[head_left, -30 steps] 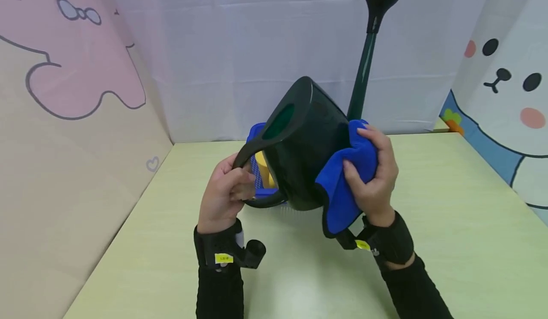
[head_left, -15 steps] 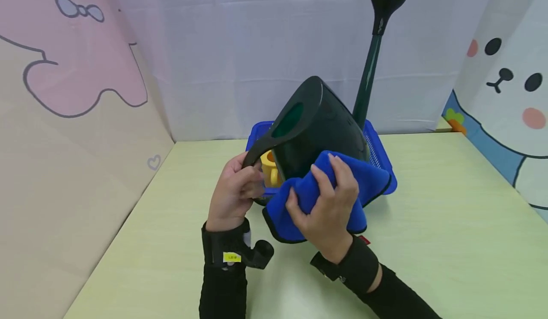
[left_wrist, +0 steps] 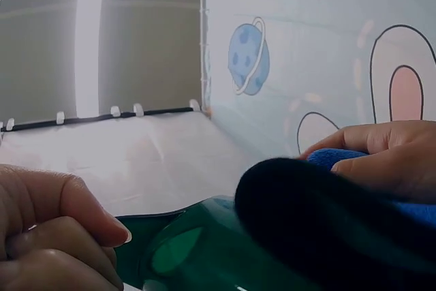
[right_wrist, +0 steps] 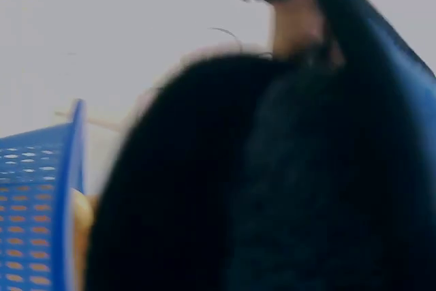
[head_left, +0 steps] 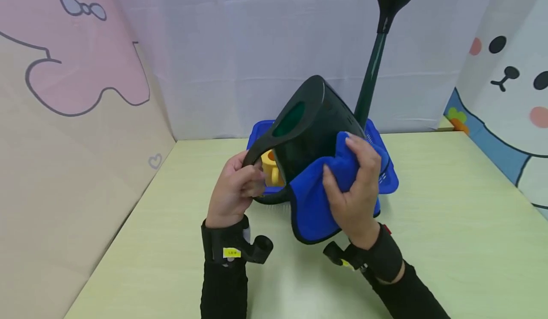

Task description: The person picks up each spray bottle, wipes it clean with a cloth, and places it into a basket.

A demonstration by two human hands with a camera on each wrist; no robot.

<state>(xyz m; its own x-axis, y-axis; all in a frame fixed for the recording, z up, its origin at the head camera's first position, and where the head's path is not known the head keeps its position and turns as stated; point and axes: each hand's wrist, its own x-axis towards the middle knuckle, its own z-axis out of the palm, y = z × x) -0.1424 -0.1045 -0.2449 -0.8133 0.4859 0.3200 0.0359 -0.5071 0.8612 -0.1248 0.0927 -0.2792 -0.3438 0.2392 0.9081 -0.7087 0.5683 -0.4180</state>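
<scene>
A dark green watering can [head_left: 318,119] is held up tilted over the table, its long spout [head_left: 371,76] pointing up to the right and ending in a black rose [head_left: 394,0]. My left hand [head_left: 235,188] grips its handle [head_left: 261,146] with curled fingers. On the can's lower right side my right hand [head_left: 355,190] presses a blue cloth [head_left: 314,209] with black edging, bunched between thumb and fingers. In the left wrist view the right hand [left_wrist: 388,158] also holds the cloth. Dark, blurred fabric fills much of the right wrist view.
Behind the can a blue plastic basket [head_left: 388,182] stands on the pale table [head_left: 449,224]. A yellow mug [head_left: 271,169] shows inside it. A white curtain [head_left: 257,62] hangs at the back, with cartoon-printed panels on both sides.
My right hand with the cloth went from the can's right side down and left, then back up and right. The watering can shifted slightly right with my left hand.
</scene>
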